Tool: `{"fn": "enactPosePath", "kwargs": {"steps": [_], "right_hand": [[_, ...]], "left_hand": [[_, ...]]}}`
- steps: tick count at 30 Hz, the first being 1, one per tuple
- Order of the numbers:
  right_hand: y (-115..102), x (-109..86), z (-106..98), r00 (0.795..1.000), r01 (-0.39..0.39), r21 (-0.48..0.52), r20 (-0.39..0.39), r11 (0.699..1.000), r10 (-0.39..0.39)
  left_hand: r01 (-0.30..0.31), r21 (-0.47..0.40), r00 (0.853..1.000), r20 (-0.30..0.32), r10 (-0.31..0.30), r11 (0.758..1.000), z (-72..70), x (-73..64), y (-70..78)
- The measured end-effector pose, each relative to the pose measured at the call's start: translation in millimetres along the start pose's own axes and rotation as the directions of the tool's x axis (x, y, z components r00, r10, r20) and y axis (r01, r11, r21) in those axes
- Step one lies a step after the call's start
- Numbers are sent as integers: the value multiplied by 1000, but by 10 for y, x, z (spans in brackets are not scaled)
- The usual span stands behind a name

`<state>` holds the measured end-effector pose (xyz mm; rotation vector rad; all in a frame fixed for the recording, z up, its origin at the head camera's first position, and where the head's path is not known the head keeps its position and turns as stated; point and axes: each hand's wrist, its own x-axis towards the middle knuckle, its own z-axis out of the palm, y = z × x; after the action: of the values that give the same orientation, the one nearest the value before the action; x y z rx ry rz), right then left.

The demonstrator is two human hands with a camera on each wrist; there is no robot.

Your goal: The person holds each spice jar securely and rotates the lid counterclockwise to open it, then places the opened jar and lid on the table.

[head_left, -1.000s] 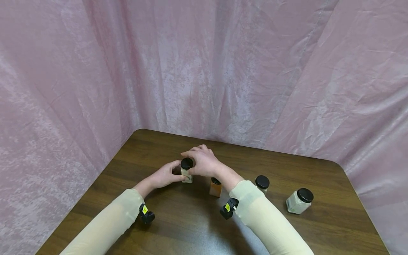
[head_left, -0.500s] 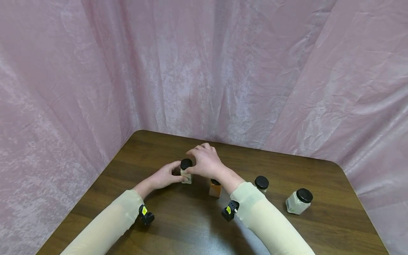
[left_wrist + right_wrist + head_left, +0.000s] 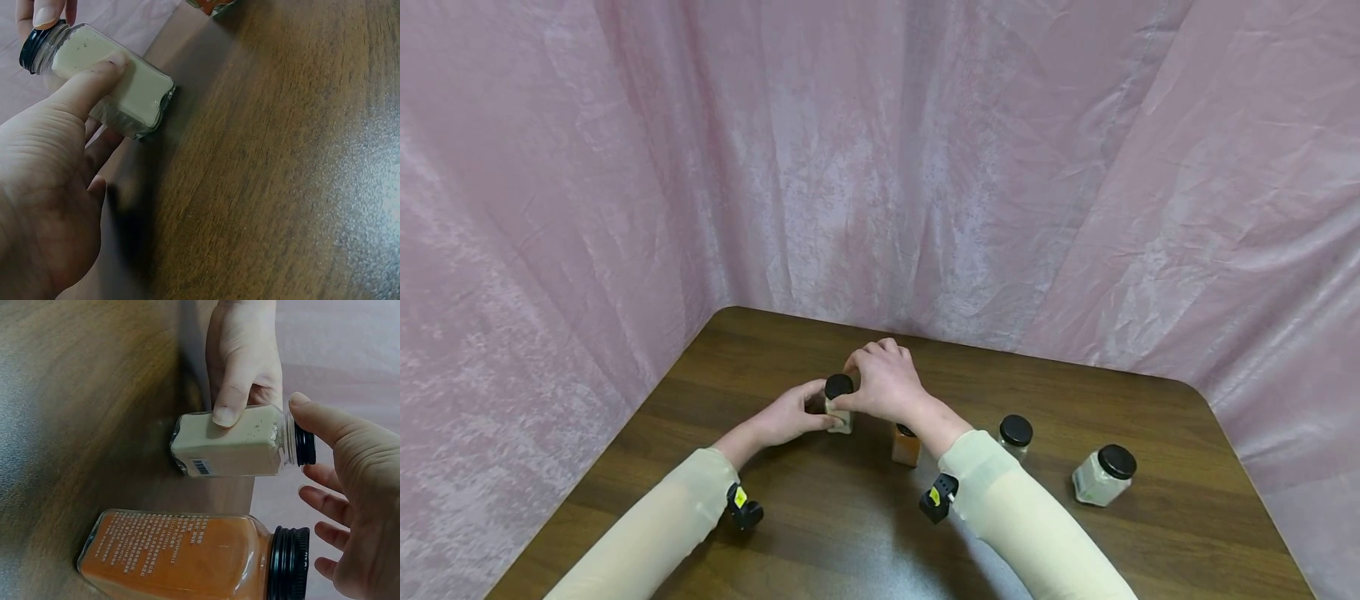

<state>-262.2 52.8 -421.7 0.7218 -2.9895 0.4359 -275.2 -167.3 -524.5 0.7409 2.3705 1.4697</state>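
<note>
A small square glass jar (image 3: 840, 423) of pale powder stands upright on the table, topped with a black screw lid (image 3: 305, 445). My left hand (image 3: 785, 413) holds its body, the thumb lying along the glass in the left wrist view. My right hand (image 3: 889, 385) pinches the lid from the right, thumb on one side and index finger on the other. Its remaining fingers are spread loosely beside the lid. Close by, below my right wrist, stands a jar of orange powder (image 3: 175, 553) with a black lid; the forearm partly covers it in the head view.
Farther right on the brown wooden table (image 3: 820, 533) are two more black-lidded jars: one partly hidden jar (image 3: 1015, 435) behind the right sleeve, and a wider jar (image 3: 1101, 477) of whitish contents. A pink curtain (image 3: 880, 167) hangs behind the table.
My right hand has shifted slightly right around the lid, its index finger loosening and then drawing in again. My left hand and the jar have stayed in place.
</note>
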Motion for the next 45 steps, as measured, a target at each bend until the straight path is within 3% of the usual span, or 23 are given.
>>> {"fn": "enactPosePath", "kwargs": {"steps": [14, 27, 45], "right_hand": [[14, -12, 17, 1000, 11, 26, 3, 1000, -11], [33, -13, 6, 999, 44, 63, 14, 997, -45], [37, -36, 7, 994, 98, 114, 46, 989, -104]], "left_hand": [[8, 7, 1000, -6, -7, 1000, -14, -18, 70], [-5, -23, 1000, 4, 5, 1000, -27, 2, 28], [41, -14, 999, 22, -41, 999, -39, -2, 40]]}}
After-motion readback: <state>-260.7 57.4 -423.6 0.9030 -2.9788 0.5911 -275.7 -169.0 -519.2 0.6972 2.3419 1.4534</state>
